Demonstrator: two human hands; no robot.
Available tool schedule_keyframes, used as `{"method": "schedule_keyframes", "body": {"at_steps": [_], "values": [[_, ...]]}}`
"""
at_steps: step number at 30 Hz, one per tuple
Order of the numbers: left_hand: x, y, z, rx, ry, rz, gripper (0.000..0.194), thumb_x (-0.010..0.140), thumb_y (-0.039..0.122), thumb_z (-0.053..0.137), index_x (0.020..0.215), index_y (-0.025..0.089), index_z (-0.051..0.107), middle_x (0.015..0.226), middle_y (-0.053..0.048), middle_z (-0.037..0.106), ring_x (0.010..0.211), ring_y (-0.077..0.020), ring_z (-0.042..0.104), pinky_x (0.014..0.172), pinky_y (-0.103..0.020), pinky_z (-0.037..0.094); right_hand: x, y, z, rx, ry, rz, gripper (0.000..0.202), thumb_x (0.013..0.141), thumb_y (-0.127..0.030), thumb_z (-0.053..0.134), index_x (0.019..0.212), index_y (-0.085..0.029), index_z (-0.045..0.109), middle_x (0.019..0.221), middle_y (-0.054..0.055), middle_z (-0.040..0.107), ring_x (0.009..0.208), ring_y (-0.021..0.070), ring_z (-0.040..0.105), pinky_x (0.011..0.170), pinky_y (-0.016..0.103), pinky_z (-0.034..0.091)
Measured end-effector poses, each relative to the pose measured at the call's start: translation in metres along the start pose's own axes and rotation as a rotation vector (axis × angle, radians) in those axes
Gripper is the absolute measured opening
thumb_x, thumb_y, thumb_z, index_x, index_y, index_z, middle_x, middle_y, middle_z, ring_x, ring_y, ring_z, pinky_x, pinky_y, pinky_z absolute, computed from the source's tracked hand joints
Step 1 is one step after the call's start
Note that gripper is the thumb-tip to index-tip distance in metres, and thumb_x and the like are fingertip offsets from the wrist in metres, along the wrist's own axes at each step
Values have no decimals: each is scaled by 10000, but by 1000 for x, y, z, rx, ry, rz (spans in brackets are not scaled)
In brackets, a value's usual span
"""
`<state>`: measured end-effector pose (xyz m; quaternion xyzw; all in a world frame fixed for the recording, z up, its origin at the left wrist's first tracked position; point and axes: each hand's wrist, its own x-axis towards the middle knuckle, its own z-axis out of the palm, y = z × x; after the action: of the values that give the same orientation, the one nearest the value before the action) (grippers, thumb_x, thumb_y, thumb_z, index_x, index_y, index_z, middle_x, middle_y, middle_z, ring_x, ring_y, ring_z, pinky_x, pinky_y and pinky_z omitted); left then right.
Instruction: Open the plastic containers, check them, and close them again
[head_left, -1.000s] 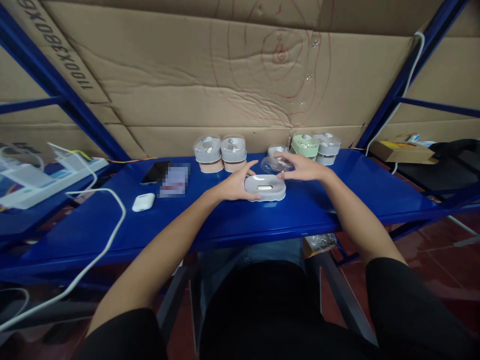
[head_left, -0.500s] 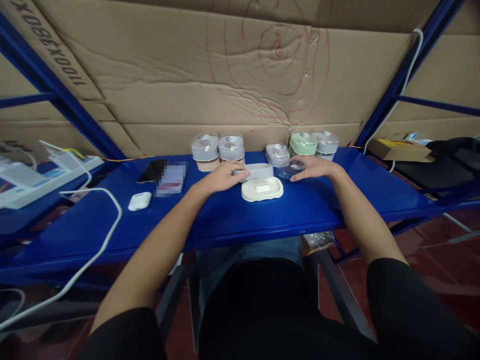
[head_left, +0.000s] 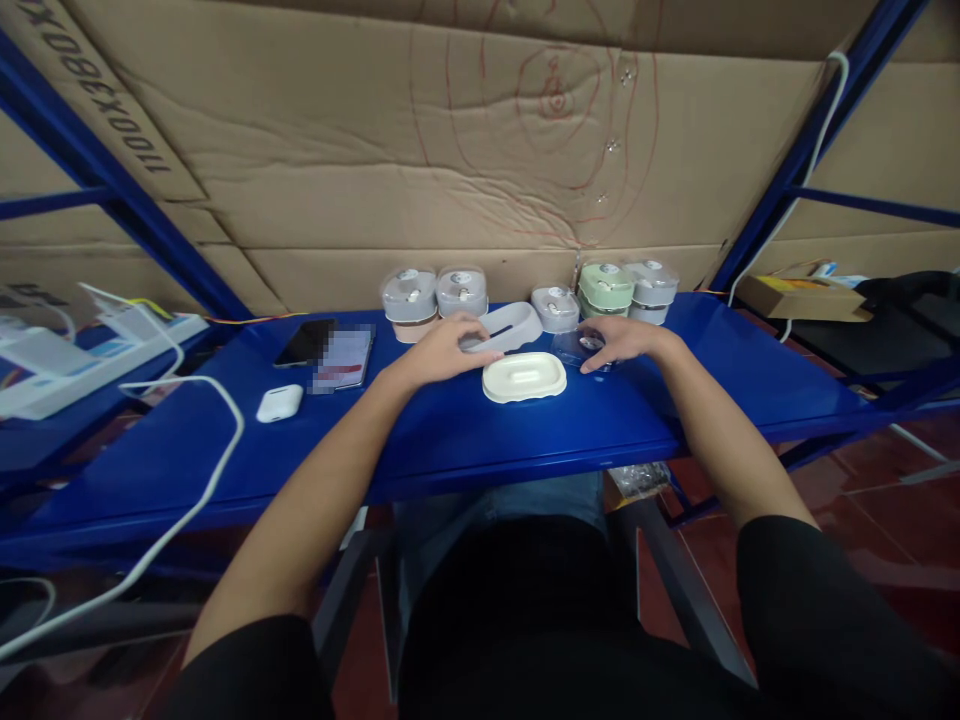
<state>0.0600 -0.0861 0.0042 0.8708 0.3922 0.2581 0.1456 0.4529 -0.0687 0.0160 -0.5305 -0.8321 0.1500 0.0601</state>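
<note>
My left hand (head_left: 450,350) grips the left end of a light grey oval dish (head_left: 516,328), which is tilted and has a dark slot in its middle. In front of it a cream oval piece (head_left: 525,380) with a raised bar lies flat on the blue table (head_left: 465,440). My right hand (head_left: 621,340) has its fingers curled round the right side of a clear plastic cover (head_left: 570,348). Behind my hands stand lidded grey boxes (head_left: 411,295) on the left. A small grey box (head_left: 555,308) and a green box (head_left: 604,288) stand on the right.
A dark phone (head_left: 304,342), a second phone (head_left: 345,358) and a white earbud case (head_left: 280,403) lie at the left. A white cable (head_left: 217,470) hangs past the table's left side near a power strip (head_left: 97,365). Cardboard (head_left: 337,150) walls the back.
My left hand has tipped the grey dish up, so that its slot now shows. My right hand has shifted slightly with the clear cover, more of which is visible.
</note>
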Motion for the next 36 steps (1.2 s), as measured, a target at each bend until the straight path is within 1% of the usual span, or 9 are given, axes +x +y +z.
{"method": "schedule_keyframes", "body": {"at_steps": [3, 7, 11, 14, 19, 24, 29, 32, 36], "values": [[-3, 19, 13, -25, -44, 76, 500, 912, 713, 823, 1104, 252, 803, 1434, -134, 676, 1392, -393, 666, 1279, -584, 503, -1, -1, -2, 7, 0, 37, 983, 712, -645, 994, 1563, -218, 746, 1509, 172, 807, 1354, 458, 786, 1201, 610, 636], [-5, 37, 33, -1, -162, 89, 461, 895, 650, 856, 1103, 244, 785, 1490, -141, 626, 1330, -381, 700, 1244, -561, 537, -2, -2, -3, 25, 10, 58, 974, 713, -634, 1001, 1558, -219, 749, 1520, 166, 805, 1363, 459, 783, 1210, 600, 626], [-7, 45, 40, 57, -188, 98, 618, 900, 631, 839, 1369, 249, 713, 1543, -154, 615, 1411, -399, 671, 1240, -553, 542, -4, -7, -5, 25, 25, 64, 980, 714, -655, 1003, 1550, -209, 753, 1475, 174, 822, 1313, 453, 796, 1178, 594, 633], [-9, 50, 39, 120, -185, 132, 815, 944, 616, 781, 1611, 204, 555, 1560, -199, 635, 1461, -423, 652, 1260, -577, 523, -9, -15, -9, 60, 155, 29, 978, 738, -681, 989, 1555, -199, 751, 1458, 189, 821, 1298, 459, 790, 1159, 600, 633], [-11, 59, 40, 231, -194, 136, 917, 979, 564, 711, 1743, 143, 430, 1687, -258, 595, 1553, -466, 611, 1279, -579, 509, -16, -32, -7, 151, 369, -164, 955, 785, -686, 957, 1576, -198, 738, 1466, 185, 811, 1292, 451, 772, 1163, 632, 613], [-8, 44, 36, 106, -175, 128, 1064, 910, 576, 817, 1798, 189, 377, 1806, -240, 519, 1654, -479, 538, 1341, -609, 469, -15, -46, 2, 171, 367, -341, 948, 767, -718, 972, 1556, -238, 755, 1417, 152, 826, 1243, 419, 778, 1120, 624, 625], [-2, 18, 29, -58, -182, 59, 1245, 730, 650, 985, 1752, 169, 460, 1807, -265, 518, 1648, -514, 545, 1342, -640, 477, -14, -46, 3, 165, 374, -319, 971, 766, -696, 976, 1564, -190, 755, 1435, 192, 811, 1245, 426, 778, 1126, 633, 623], [-1, 13, 31, -63, -193, 55, 1232, 743, 656, 977, 1759, 188, 461, 1820, -257, 509, 1660, -514, 532, 1346, -645, 467, -13, -44, 3, 150, 386, -304, 979, 762, -672, 981, 1567, -164, 752, 1445, 213, 809, 1260, 441, 776, 1143, 645, 614], [-3, 14, 39, -34, -253, 96, 1212, 845, 691, 894, 1819, 200, 363, 1880, -259, 414, 1714, -499, 464, 1381, -627, 428, -13, -48, 5, 152, 374, -351, 956, 764, -684, 976, 1563, -206, 757, 1436, 181, 819, 1249, 422, 782, 1112, 622, 629]]}}
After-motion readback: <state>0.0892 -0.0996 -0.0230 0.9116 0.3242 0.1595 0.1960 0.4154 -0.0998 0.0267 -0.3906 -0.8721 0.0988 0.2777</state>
